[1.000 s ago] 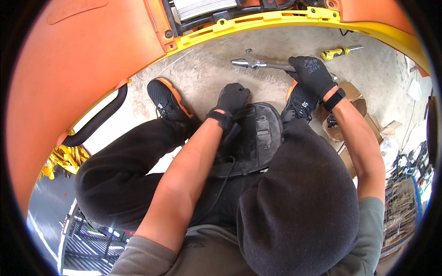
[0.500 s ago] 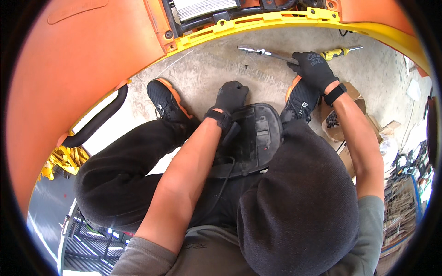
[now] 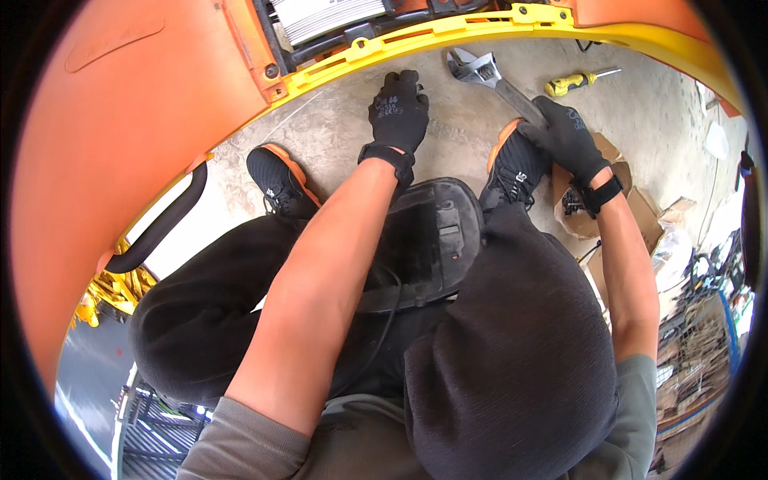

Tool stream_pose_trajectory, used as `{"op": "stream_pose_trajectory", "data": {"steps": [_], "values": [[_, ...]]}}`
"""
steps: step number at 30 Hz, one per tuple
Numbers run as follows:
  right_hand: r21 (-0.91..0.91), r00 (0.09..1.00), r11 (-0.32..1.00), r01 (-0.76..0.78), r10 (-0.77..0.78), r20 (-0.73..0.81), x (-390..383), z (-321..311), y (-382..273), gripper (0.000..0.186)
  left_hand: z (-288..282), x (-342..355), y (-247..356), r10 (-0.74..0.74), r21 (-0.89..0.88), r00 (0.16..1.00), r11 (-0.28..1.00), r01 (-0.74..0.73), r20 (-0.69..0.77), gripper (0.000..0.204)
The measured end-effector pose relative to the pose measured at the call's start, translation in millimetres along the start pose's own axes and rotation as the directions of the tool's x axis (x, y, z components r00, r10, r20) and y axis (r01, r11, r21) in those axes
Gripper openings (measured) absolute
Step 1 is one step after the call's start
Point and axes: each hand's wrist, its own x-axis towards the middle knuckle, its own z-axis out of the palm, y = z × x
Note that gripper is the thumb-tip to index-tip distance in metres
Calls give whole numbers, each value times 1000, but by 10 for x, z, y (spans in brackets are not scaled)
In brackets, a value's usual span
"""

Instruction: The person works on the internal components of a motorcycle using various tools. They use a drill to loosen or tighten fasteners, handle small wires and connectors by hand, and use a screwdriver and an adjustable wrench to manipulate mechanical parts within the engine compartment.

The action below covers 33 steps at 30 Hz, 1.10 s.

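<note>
My left hand (image 3: 398, 112), in a black glove with a black wrist band, is above the floor below the yellow rim (image 3: 364, 56), fingers curled; what they hold, if anything, is hidden. My right hand (image 3: 564, 132), also gloved, is closed round the handle of a steel adjustable wrench (image 3: 480, 68), whose head points up and left. A yellow-handled screwdriver (image 3: 568, 84) lies on the floor right of the wrench head. A dark plastic seat-like piece (image 3: 448, 220) lies between my legs.
An orange body panel (image 3: 120, 120) curves around the left and top, with a black tubular handle (image 3: 160, 224). A metal-slatted part shows at the top. Torn cardboard (image 3: 644, 220) and clutter lie at the right. My black shoes (image 3: 276, 172) rest on the concrete floor (image 3: 448, 120).
My left hand has moved up from beside the dark piece toward the yellow rim. The wrench has swung, its head rising rightward, while my right hand shifted slightly down and right.
</note>
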Motion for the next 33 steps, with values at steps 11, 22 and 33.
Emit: {"op": "stream_pose_trajectory", "data": {"steps": [11, 22, 33], "values": [[-116, 970, 993, 22, -49, -238, -100, 147, 5, 45, -2, 113, -167, 26, -73, 993, 997, -18, 114, 9], [-19, 916, 995, -102, 86, -392, -55, 252, 101, 47, -400, -132, 443, 38, -590, 991, 806, 46, 129, 16], [24, 840, 981, -190, 175, -514, -231, 332, -234, 36, -864, -472, 891, 197, -754, 970, 656, -24, 141, 14]]}}
